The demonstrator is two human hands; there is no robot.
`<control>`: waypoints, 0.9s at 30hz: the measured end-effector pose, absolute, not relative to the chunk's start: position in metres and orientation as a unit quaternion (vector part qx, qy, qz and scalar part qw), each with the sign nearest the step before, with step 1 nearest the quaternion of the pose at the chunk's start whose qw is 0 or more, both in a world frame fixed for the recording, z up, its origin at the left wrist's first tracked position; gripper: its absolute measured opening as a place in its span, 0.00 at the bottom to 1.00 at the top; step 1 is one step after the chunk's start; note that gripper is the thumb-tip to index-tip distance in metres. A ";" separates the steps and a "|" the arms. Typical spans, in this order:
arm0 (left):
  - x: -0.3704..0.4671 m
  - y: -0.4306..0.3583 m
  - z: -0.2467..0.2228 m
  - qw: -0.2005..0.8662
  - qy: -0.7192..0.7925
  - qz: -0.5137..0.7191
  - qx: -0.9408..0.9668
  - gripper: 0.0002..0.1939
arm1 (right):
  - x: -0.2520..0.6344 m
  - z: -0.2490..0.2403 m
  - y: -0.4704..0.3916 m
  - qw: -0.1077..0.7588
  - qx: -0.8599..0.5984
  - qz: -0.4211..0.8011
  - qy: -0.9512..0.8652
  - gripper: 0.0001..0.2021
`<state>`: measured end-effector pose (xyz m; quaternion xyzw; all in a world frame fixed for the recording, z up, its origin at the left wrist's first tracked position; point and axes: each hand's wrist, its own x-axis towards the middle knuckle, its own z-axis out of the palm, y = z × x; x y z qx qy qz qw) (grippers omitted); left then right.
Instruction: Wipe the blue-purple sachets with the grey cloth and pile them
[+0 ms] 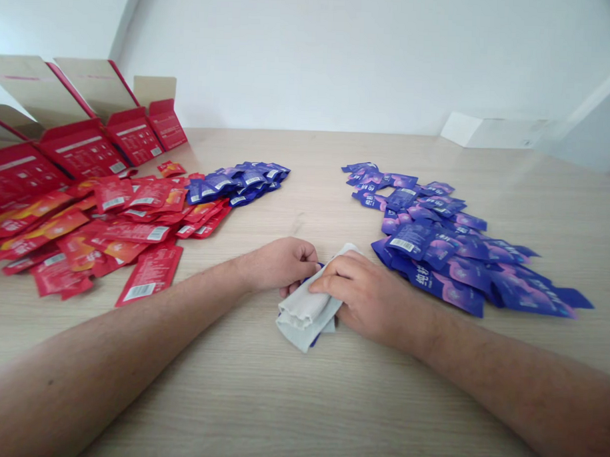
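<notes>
Two bare hands: right hand [370, 294] curled, grasping folded, ragged-edged white cloth [307, 302] — left hand [284, 264] curled at blue packet [311, 271], grip unclear.

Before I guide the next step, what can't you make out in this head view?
- Left fingertips: curled under, partly behind the cloth.
- Blue packet beneath: mostly covered by cloth.
- Leftmost red box: cut by left edge.
- Small print on red packets: too blurred.
</notes>
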<state>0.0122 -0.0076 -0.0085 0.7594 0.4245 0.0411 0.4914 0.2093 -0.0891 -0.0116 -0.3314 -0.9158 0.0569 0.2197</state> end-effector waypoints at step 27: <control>0.011 -0.007 -0.009 0.495 0.406 0.038 0.768 0.07 | 0.208 -0.012 -0.090 0.207 -0.312 0.067 -0.925 0.14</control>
